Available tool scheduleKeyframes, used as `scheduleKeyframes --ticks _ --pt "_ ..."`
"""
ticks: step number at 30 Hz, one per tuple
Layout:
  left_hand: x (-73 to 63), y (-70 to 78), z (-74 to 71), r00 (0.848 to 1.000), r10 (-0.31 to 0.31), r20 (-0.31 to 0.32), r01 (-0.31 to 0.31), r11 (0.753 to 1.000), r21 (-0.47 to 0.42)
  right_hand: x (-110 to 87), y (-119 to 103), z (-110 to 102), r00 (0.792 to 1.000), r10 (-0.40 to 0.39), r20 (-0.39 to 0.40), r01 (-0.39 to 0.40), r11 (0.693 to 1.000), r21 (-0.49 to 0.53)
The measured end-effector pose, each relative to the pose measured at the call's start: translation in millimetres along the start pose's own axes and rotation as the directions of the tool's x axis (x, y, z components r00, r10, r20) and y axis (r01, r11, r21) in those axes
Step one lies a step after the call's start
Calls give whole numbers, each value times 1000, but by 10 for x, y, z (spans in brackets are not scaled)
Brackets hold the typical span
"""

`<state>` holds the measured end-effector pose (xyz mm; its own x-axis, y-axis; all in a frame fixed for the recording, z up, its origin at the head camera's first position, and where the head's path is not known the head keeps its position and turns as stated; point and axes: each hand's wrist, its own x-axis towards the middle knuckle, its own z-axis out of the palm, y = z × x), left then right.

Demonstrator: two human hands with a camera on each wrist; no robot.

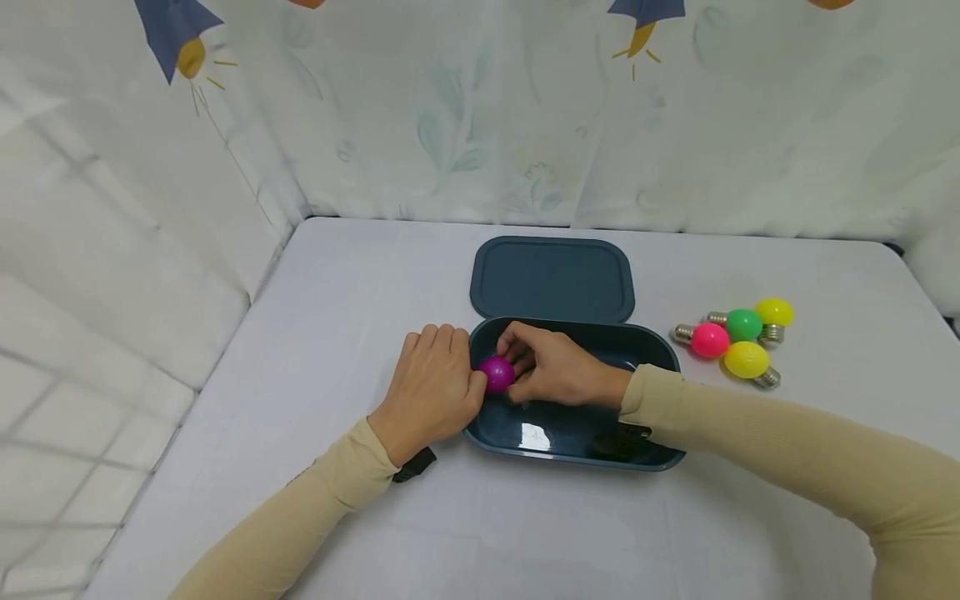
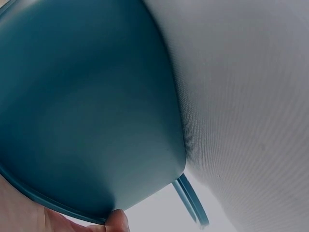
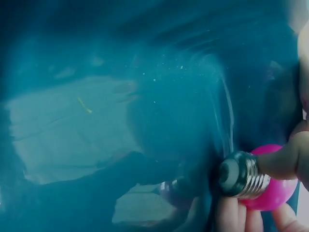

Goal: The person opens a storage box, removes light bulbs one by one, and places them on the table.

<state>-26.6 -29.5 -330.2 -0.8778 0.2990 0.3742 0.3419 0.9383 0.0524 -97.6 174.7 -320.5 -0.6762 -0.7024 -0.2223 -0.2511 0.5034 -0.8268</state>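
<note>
A magenta light bulb [image 1: 497, 374] with a silver screw base is inside the dark teal container [image 1: 480, 437], near its left end. My right hand [image 1: 558, 367] reaches into the container and pinches the bulb. The right wrist view shows the thumb [image 3: 280, 163] on the bulb [image 3: 275, 195], the screw base facing the camera. My left hand [image 1: 435, 379] grips the container's left rim, its thumb close beside the bulb. Seen from the left wrist, the fingers [image 2: 117, 221] hold the rim from outside the wall [image 2: 96, 121].
A flat dark teal lid [image 1: 551, 279] lies just behind the container. To the right, several bulbs lie grouped on the white tabletop [image 1: 345, 292]: a pink bulb [image 1: 708, 340], a green bulb [image 1: 742, 325] and two yellow ones. A patterned curtain [image 1: 480, 117] hangs behind the table.
</note>
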Motion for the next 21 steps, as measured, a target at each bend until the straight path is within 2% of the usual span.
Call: scheduleKeyframes --ticks 5,14,21 --pt "-11 -4 6 1000 6 -1 -6 1000 7 -37 -4 -35 1000 7 26 -5 998 -67" --pt "-14 -7 15 1000 11 -10 -11 1000 8 -88 -31 -57 992 -93 84 108 975 -197" --pt "-7 -7 9 999 22 -27 -22 1000 11 -134 -37 -84 986 -123 109 144 964 -222"
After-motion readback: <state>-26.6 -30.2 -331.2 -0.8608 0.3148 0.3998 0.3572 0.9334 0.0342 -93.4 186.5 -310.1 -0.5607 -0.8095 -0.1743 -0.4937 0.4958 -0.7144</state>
